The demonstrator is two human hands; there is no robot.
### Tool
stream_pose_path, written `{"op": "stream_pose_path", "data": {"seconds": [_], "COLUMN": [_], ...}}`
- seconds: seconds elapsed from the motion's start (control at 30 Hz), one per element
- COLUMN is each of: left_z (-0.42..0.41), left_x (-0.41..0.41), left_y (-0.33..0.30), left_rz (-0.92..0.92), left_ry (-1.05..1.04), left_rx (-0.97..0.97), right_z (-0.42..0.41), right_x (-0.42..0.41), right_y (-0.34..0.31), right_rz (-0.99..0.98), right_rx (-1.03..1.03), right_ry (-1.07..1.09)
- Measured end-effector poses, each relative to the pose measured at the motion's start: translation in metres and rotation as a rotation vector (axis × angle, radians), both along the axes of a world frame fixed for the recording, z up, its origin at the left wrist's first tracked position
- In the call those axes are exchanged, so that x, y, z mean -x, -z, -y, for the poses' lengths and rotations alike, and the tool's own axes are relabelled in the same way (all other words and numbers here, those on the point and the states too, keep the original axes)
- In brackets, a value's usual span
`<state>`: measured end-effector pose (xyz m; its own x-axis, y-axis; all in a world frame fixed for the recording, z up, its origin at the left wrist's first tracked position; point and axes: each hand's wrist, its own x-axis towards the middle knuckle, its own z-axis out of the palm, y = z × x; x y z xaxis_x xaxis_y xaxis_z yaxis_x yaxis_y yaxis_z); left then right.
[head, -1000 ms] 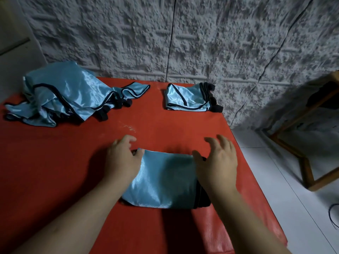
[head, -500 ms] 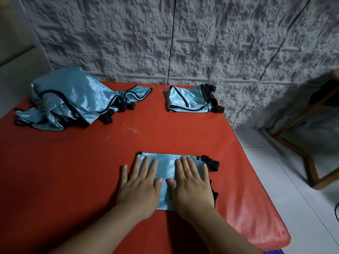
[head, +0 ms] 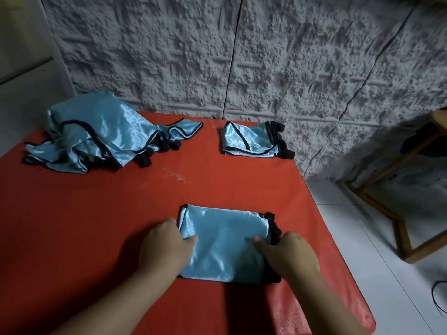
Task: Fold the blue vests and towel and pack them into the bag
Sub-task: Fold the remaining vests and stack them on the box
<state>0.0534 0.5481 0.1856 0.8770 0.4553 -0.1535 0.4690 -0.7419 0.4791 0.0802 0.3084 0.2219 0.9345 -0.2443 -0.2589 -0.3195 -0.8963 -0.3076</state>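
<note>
A folded shiny blue vest (head: 225,240) with black trim lies on the red table (head: 96,226) in front of me. My left hand (head: 164,247) grips its left edge, thumb on top and fingers tucked under. My right hand (head: 287,256) grips its right edge the same way, beside the black straps. Another folded blue vest (head: 251,140) sits at the table's far right by the wall. A loose heap of unfolded blue vests (head: 94,136) lies at the far left. No bag or towel is in view.
A rough grey wall (head: 242,56) rises behind the table. The table's right edge (head: 338,240) drops to a white tiled floor (head: 377,274). A wooden frame (head: 399,213) stands on the floor at right, and a black cable (head: 437,298) lies near the right border.
Both hands were pressing flat side by side on the folded vest. They have since slid apart to its left and right edges and taken hold of it.
</note>
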Motion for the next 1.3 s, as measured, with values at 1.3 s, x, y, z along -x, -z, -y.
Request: {"op": "stream_pose_path", "data": {"seconds": [1.3], "left_z": [-0.016], "left_x": [-0.041], "left_y": [-0.003], "left_rz": [0.199], "left_ry": [0.049], "left_rx": [0.217], "right_z": [0.003], "right_x": [-0.058], "right_y": [0.033], "right_rz": [0.268], "right_rx": [-0.021], "right_ry": [-0.288]}}
